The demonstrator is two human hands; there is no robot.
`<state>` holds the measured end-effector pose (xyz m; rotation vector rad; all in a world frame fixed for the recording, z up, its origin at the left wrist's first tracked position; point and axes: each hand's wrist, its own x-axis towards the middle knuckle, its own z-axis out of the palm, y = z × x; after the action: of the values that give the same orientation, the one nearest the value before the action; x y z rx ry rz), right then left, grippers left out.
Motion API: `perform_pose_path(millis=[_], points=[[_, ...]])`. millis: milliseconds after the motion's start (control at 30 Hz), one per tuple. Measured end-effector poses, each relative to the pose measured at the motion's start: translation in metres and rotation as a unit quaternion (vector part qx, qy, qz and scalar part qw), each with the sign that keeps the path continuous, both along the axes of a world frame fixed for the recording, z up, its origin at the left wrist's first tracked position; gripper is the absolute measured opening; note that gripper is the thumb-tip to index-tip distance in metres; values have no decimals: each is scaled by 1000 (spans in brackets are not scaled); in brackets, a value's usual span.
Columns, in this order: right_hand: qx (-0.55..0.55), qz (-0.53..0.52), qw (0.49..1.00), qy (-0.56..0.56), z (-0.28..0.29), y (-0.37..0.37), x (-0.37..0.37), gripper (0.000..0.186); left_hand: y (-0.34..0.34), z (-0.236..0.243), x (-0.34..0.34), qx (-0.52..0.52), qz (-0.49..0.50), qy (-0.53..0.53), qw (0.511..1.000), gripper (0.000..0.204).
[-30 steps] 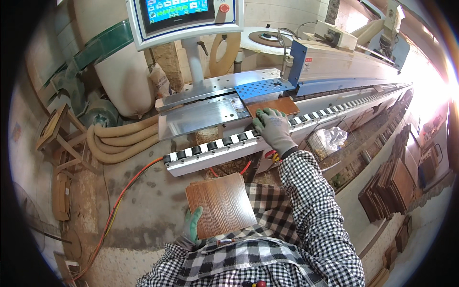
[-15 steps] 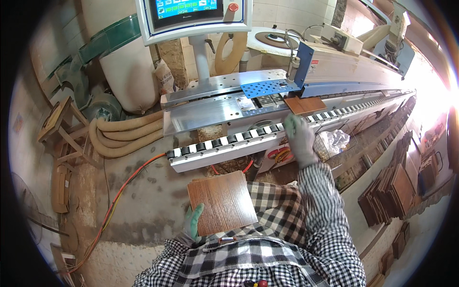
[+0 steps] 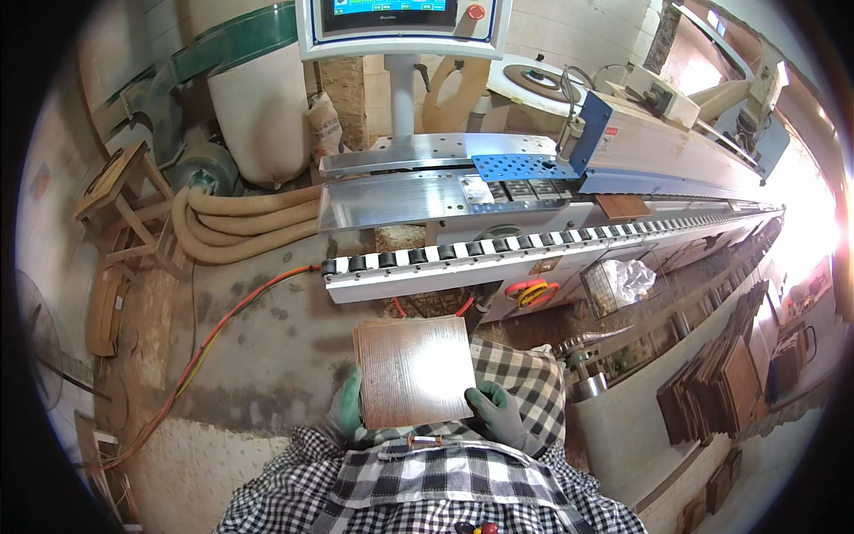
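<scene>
The left hand [image 3: 345, 411] and the right hand [image 3: 498, 415], both in green gloves, are closed on the lower corners of a square wooden panel [image 3: 414, 371], which is held flat against the checked shirt [image 3: 427, 485] — well short of the machine ahead. The panel looks thin, stiff and fairly light; its veneered face appears smooth, so it is best gripped by opposite edges, as here, rather than pinched on the face. Its corners are judged liable to chip if knocked. Beyond it, a roller conveyor rail [image 3: 534, 249] is seen, with another small brown panel [image 3: 622, 206] lying further along the feed bed. A control screen [image 3: 400, 22] is mounted above, and stacked panels [image 3: 712, 387] are leaned at the right.
</scene>
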<state>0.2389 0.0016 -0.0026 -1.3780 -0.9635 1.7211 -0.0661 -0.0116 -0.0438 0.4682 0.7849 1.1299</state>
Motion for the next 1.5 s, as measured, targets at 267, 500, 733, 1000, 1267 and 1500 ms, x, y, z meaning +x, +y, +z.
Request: perform_pose_path(millis=[267,500,733,1000,1267,1500], points=[[29,-38,997,55,-17,-5,6,39,3,35,3,24,1,185,982,55],[495,33,788,-363,-9,23,84,33,3,48,14,-45,27,107,993,56],[430,-15,880,-203,97,136,55,35,5,17,5,-31,41,101,994,60],[132,-72,989,-14,125,269,29,36,5,39,16,-58,88,58,993,47],[195,-36,978,65,119,276,11,48,5,24,16,-72,105,16,992,43],[553,122,680,-465,141,235,-81,33,5,15,15,-44,117,41,991,42]])
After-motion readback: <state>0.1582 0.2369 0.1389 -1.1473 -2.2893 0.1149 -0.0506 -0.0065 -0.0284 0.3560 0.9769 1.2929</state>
